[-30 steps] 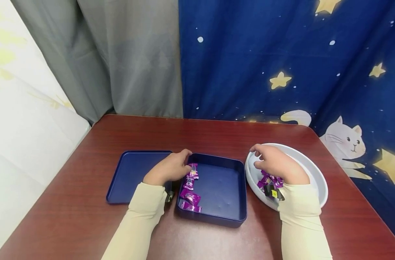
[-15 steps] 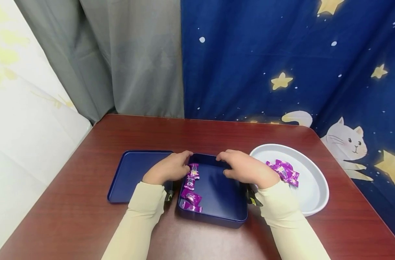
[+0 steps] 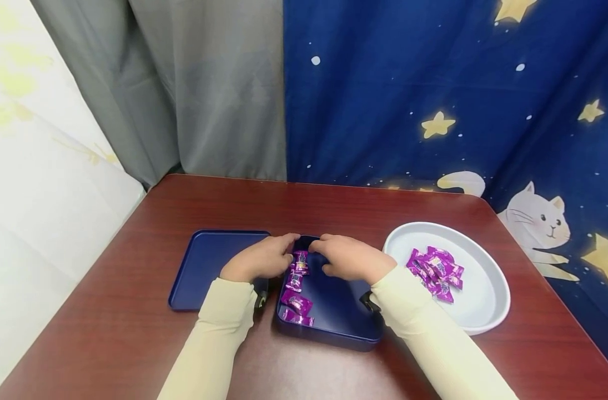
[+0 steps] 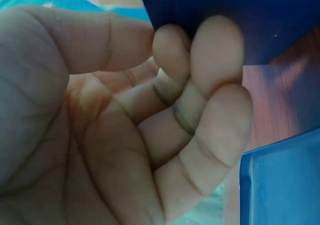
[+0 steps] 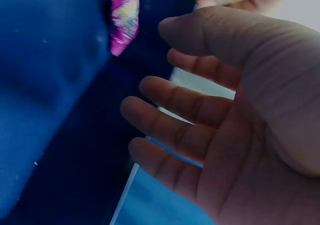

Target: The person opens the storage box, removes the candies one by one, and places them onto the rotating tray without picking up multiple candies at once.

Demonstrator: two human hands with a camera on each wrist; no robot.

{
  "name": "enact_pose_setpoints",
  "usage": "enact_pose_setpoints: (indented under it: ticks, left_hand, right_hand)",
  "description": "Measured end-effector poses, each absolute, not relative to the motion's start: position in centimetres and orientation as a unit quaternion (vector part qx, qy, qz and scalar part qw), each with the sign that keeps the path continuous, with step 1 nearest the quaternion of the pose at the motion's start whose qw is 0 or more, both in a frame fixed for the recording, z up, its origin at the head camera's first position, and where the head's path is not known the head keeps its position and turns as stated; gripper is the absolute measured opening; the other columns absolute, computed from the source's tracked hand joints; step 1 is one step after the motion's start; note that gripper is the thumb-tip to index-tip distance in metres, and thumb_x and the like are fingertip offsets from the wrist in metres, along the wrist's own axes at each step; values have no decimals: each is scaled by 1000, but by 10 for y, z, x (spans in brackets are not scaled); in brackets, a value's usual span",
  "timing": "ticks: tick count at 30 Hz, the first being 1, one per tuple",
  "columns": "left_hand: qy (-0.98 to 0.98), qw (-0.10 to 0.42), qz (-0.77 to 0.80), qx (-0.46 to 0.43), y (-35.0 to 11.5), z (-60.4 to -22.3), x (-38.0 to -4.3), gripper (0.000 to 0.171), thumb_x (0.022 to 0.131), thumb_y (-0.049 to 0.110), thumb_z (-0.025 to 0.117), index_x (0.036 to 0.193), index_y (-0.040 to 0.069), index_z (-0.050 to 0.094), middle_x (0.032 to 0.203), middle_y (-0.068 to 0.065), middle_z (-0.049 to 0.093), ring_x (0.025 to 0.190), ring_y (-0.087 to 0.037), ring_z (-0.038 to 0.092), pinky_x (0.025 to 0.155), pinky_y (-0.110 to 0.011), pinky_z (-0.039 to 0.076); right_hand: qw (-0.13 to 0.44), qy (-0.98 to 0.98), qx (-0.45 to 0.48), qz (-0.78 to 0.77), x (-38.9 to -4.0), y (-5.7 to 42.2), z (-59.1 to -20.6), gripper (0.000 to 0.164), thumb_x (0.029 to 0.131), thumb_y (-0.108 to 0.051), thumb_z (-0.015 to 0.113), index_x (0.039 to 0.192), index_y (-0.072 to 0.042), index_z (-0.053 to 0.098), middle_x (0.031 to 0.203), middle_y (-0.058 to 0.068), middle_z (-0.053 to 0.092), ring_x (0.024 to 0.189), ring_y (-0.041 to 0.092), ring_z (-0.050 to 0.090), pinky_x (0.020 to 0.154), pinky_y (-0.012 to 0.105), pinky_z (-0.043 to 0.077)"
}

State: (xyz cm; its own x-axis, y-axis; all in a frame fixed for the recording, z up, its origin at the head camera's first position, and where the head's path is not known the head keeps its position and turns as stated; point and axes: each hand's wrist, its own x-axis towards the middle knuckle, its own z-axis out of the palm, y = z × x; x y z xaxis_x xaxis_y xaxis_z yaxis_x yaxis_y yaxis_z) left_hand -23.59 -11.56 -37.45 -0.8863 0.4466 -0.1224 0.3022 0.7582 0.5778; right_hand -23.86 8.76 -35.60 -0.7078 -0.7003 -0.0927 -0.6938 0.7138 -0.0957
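My left hand (image 3: 261,259) grips the left wall of a dark blue rectangular box (image 3: 341,303), thumb on the inner side. In the left wrist view the fingertips (image 4: 217,50) bend against the blue wall. Along the box's left side lies a row of purple-wrapped candies (image 3: 297,303). Over the box's far part is my right hand (image 3: 351,258), close to the far end of that row. The right wrist view shows its fingers (image 5: 165,125) loosely extended, with nothing visible between them and the thumb. One wrapped candy (image 5: 125,17) appears beyond them, by the wall.
A round white plate (image 3: 488,289) with a heap of purple candies (image 3: 436,269) stands to the right. Left of the box lies a flat dark blue lid (image 3: 204,272). Curtains (image 3: 224,94) hang behind the reddish-brown table (image 3: 109,311).
My right hand has moved left from the plate to over the box, uncovering the heap of candies. The left hand stays on the box wall.
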Motion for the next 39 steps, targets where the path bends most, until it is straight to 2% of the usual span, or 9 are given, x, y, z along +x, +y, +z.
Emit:
enact_pose_setpoints:
  ticks: [3,8,16,20,24,29,32,39]
  left_hand:
    - [931,133,279,196,-115,-373,-236,52,93,14,48,144,11,36,123,-10,57,95,-20,52,88,-43,48]
    - [933,139,271,194,-113,-371,-237,52,93,15,48,144,11,36,128,-10,55,101,-19,52,93,-44,46]
    - [933,144,267,194,-112,-374,-238,52,93,14,45,145,11,34,120,-7,57,93,-17,52,80,-38,46]
    - [932,141,277,188,-112,-375,-238,53,92,13,46,144,11,35,125,-8,55,93,-18,52,78,-37,46]
    - [933,132,279,183,-111,-376,-238,52,91,14,48,142,10,38,129,-10,54,101,-18,52,87,-41,47]
    - [936,125,277,177,-111,-375,-238,51,91,16,51,140,9,39,127,-11,56,108,-20,52,95,-46,44]
    - [937,124,273,178,-111,-375,-238,51,91,16,51,140,9,40,124,-10,57,106,-19,52,95,-45,45]
    - [938,121,269,179,-112,-376,-237,50,91,15,50,140,10,40,120,-9,58,99,-18,52,93,-44,46]
  right_hand:
    - [70,921,-382,-11,-242,81,-360,45,83,-18,67,126,-12,57,104,6,60,91,16,55,84,36,50]
    - [90,919,-383,1,-245,73,-364,51,84,-19,67,132,-14,53,112,7,60,98,17,55,88,36,49]
    - [99,913,-395,-4,-250,65,-373,47,84,-17,67,129,-15,56,109,6,61,96,18,54,87,38,50]
    - [108,915,-388,-3,-251,64,-375,34,85,-15,65,119,-14,62,99,5,63,88,18,54,84,37,50]
    - [117,919,-377,-6,-252,66,-377,21,86,-10,62,107,-12,65,94,4,65,82,16,56,81,36,51]
    - [139,925,-352,-15,-252,68,-378,6,84,-13,66,89,-12,63,75,1,61,64,14,52,64,31,50]
    - [151,930,-334,-15,-251,69,-380,9,83,-16,69,80,-14,60,65,-2,55,57,13,48,55,28,44]
    - [145,939,-313,-10,-248,69,-379,16,78,-23,75,73,-17,61,65,-3,55,58,14,49,56,29,44]
